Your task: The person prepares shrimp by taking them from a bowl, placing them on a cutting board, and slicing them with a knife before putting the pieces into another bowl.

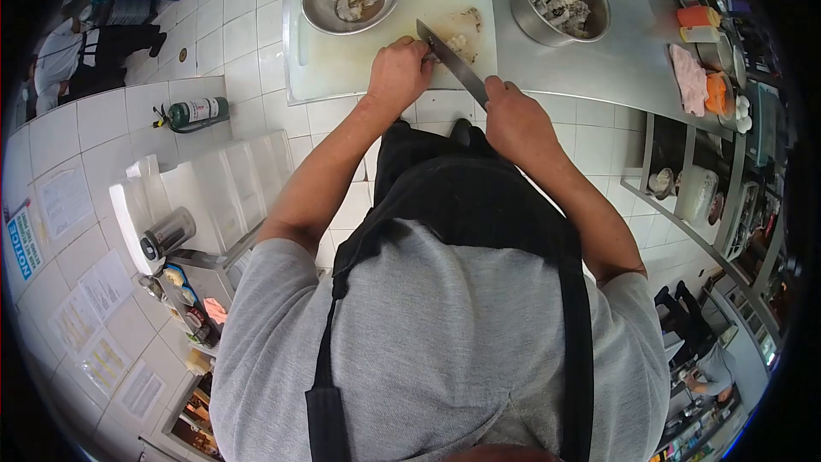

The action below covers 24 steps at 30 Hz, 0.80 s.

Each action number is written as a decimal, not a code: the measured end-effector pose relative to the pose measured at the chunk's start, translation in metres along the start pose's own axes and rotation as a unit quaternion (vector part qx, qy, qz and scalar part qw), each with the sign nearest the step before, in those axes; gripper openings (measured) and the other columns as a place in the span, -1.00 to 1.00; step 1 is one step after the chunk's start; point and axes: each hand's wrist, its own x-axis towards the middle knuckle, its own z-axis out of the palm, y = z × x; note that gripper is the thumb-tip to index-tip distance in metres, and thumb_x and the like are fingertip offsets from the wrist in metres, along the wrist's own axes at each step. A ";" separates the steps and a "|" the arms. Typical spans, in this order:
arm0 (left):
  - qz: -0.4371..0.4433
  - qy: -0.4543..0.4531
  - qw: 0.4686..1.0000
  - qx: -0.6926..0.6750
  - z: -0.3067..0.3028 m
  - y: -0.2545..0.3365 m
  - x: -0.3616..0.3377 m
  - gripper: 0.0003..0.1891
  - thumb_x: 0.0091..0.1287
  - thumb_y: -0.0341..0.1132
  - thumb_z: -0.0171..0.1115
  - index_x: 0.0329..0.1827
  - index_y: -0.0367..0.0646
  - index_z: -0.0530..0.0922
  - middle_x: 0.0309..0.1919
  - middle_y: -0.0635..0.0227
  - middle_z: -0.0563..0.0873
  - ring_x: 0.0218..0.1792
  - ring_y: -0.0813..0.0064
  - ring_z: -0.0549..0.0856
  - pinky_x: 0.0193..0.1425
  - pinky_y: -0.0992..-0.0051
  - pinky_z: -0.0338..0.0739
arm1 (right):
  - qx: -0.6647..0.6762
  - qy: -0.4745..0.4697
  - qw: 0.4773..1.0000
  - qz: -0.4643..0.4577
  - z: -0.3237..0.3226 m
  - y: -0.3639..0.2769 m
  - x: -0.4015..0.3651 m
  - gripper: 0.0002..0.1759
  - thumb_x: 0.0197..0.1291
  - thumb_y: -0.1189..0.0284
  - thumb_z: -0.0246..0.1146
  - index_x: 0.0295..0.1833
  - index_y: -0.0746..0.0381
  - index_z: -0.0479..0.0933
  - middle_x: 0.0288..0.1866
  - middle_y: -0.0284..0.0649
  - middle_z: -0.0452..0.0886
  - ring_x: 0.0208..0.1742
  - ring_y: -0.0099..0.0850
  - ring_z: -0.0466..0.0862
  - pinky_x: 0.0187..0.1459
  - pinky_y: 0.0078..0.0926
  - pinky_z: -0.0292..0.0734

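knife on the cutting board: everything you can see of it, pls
The knife has a long blade, dark grey metal by its look, tapering to a point. Its handle is hidden inside the right hand, which grips it. It runs diagonally, tip pointing away and to the left, over the white cutting board. The blade meets a pale food piece, close against the curled left hand.

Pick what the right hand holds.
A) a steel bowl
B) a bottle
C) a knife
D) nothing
C: the right hand grips the handle of the knife, whose blade angles over the board beside the left hand.
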 end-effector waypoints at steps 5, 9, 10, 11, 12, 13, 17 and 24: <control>0.020 0.015 1.000 -0.018 0.003 0.000 -0.004 -0.80 0.28 -0.36 0.41 -0.09 -0.26 0.75 -0.19 -0.01 0.80 -0.13 -0.08 0.81 0.05 0.02 0.72 | 0.017 0.022 1.000 -0.012 0.011 -0.004 0.025 -0.77 0.31 0.59 0.18 0.06 0.38 0.49 -0.11 0.22 0.72 -0.08 0.21 0.81 0.01 0.14 0.73; -0.039 0.020 0.999 -0.020 0.004 0.001 -0.004 -0.80 0.30 -0.31 0.45 -0.13 -0.26 0.74 -0.20 0.00 0.81 -0.16 -0.06 0.82 0.02 0.04 0.73 | 0.018 0.026 0.999 -0.020 0.009 -0.006 0.029 -0.77 0.30 0.59 0.18 0.05 0.38 0.50 -0.13 0.23 0.73 -0.07 0.22 0.81 0.02 0.13 0.72; -0.070 0.015 0.997 -0.026 0.002 0.001 -0.005 -0.79 0.30 -0.29 0.47 -0.13 -0.25 0.74 -0.21 0.00 0.81 -0.16 -0.06 0.82 0.01 0.05 0.72 | 0.022 0.030 0.999 -0.019 0.006 -0.006 0.025 -0.78 0.31 0.59 0.19 0.05 0.38 0.50 -0.14 0.23 0.73 -0.07 0.22 0.80 0.02 0.13 0.72; -0.073 0.016 0.997 -0.026 0.000 0.000 -0.005 -0.79 0.30 -0.29 0.47 -0.13 -0.25 0.74 -0.21 0.00 0.81 -0.16 -0.06 0.82 0.01 0.05 0.72 | 0.027 0.033 0.999 -0.018 0.004 -0.006 0.022 -0.78 0.31 0.58 0.19 0.04 0.38 0.50 -0.14 0.23 0.73 -0.07 0.22 0.80 0.02 0.13 0.72; -0.059 0.012 0.998 -0.025 -0.002 -0.001 -0.004 -0.79 0.29 -0.30 0.48 -0.14 -0.24 0.74 -0.21 0.00 0.81 -0.17 -0.07 0.82 0.01 0.04 0.73 | 0.027 0.031 0.999 -0.020 0.001 -0.007 0.017 -0.78 0.31 0.58 0.19 0.04 0.38 0.50 -0.14 0.23 0.73 -0.07 0.22 0.80 0.02 0.13 0.72; -0.044 0.008 0.999 -0.026 -0.002 -0.003 -0.005 -0.80 0.27 -0.31 0.49 -0.14 -0.23 0.75 -0.21 0.00 0.80 -0.17 -0.08 0.82 0.00 0.02 0.73 | 0.025 0.026 0.999 -0.019 -0.002 -0.008 0.011 -0.78 0.31 0.58 0.18 0.05 0.38 0.50 -0.13 0.23 0.73 -0.07 0.23 0.80 0.02 0.14 0.72; -0.036 0.003 0.999 -0.032 0.001 -0.007 -0.003 -0.80 0.27 -0.31 0.49 -0.16 -0.24 0.76 -0.21 0.00 0.80 -0.16 -0.07 0.82 0.01 0.03 0.73 | 0.012 -0.004 1.000 -0.011 0.004 -0.008 0.007 -0.76 0.32 0.58 0.18 0.07 0.38 0.50 -0.10 0.24 0.73 -0.06 0.24 0.80 0.03 0.15 0.71; -0.005 0.005 1.000 -0.025 -0.003 -0.010 -0.003 -0.78 0.31 -0.26 0.48 -0.18 -0.26 0.77 -0.22 -0.01 0.81 -0.18 -0.06 0.83 0.00 0.06 0.72 | 0.030 0.016 0.999 -0.011 0.014 -0.010 0.031 -0.73 0.30 0.60 0.17 0.10 0.39 0.50 -0.09 0.24 0.74 -0.04 0.24 0.79 0.04 0.16 0.70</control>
